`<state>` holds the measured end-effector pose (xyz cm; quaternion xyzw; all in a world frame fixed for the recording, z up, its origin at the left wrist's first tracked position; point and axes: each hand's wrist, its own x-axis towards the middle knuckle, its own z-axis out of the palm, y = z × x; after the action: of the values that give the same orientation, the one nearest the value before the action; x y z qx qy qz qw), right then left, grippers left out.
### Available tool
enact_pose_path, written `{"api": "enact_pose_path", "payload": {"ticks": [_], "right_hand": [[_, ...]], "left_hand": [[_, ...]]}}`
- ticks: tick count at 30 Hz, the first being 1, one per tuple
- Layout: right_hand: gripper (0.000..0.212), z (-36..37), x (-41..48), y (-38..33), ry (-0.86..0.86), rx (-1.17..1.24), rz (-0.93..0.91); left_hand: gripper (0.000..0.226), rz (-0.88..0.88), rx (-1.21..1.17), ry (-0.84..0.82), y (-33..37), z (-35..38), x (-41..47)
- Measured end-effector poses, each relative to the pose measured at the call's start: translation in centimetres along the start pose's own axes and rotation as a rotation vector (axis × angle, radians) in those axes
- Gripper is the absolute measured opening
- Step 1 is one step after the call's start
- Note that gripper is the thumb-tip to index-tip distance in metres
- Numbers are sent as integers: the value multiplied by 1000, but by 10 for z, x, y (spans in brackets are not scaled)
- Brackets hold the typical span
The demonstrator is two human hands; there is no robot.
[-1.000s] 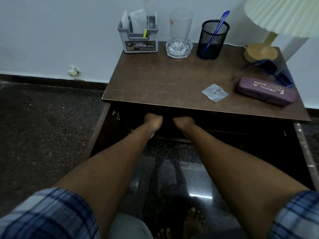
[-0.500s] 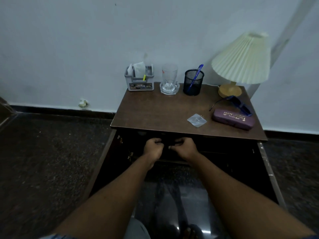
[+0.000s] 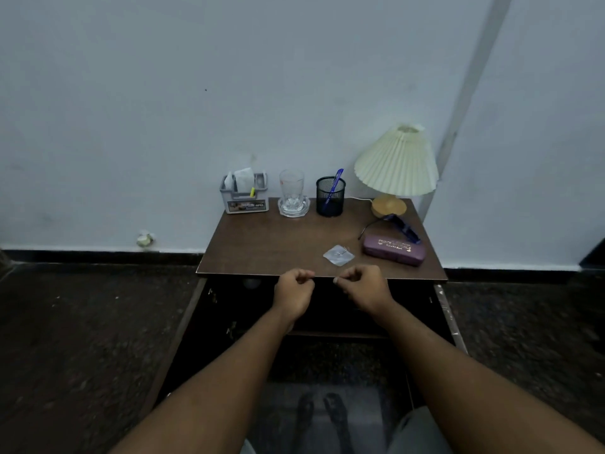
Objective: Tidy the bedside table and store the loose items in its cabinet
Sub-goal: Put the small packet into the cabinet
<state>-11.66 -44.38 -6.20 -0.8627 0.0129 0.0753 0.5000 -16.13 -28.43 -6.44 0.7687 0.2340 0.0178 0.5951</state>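
The brown bedside table (image 3: 278, 247) stands against the wall with its dark cabinet (image 3: 330, 309) open below, both doors swung outward. On top lie a purple glasses case (image 3: 394, 249), blue glasses (image 3: 402, 227) behind it and a small clear packet (image 3: 339, 255). At the back stand a grey organiser (image 3: 245, 194), a drinking glass on a coaster (image 3: 293, 194) and a black mesh pen cup (image 3: 330, 197) with a blue pen. My left hand (image 3: 293, 290) and my right hand (image 3: 365, 286) hover at the table's front edge, fingers curled, nothing visible in them.
A cream pleated lamp (image 3: 396, 165) stands at the back right corner. The left cabinet door (image 3: 183, 326) and the right one (image 3: 447, 316) jut out over the dark speckled floor. A crumpled scrap (image 3: 144, 239) lies by the skirting at left.
Both hands have come out of the cabinet opening and risen to the table's front edge. The view has pulled back and tilted up, showing more wall.
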Motion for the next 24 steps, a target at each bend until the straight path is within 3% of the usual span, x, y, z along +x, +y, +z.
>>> {"api": "enact_pose_path", "payload": {"ticks": [4,9,13,24], "right_hand": [[11,-15,6,-4,103,-138,-78],[36,-13,19,-12,126,-208,-133],[39,-2,34,-15,144,-209,-164],[27,17,63,-8,145,-387,-80]], "left_hand": [[19,73,27,26,17,14,4],[20,114,121,20,26,28,16],[25,129,190,58,31,36,32],[34,153,456,20,36,49,78]]}}
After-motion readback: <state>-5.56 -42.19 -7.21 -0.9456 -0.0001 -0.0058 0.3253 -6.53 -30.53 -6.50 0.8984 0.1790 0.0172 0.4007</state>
